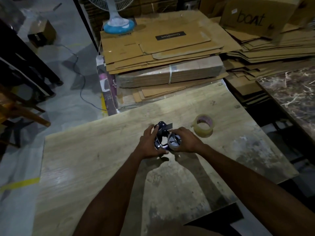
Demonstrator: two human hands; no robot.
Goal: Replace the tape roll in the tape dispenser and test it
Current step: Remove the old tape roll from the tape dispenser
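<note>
A dark blue tape dispenser [161, 135] is held just above the wooden table [102, 150], near its middle. My left hand [150, 143] grips the dispenser's left side and handle. My right hand [186, 140] wraps around the roll [173, 142] seated on the dispenser's wheel; its silvery hub faces me. A separate roll of clear tape [203, 125] lies flat on the table to the right of my right hand, apart from it.
Stacks of flattened cardboard [162, 53] rise behind the table, with a fan base [118, 25] on top and a "boat" box [255, 17] at the back right. A marble slab [293, 92] lies to the right. The floor drops away on the left.
</note>
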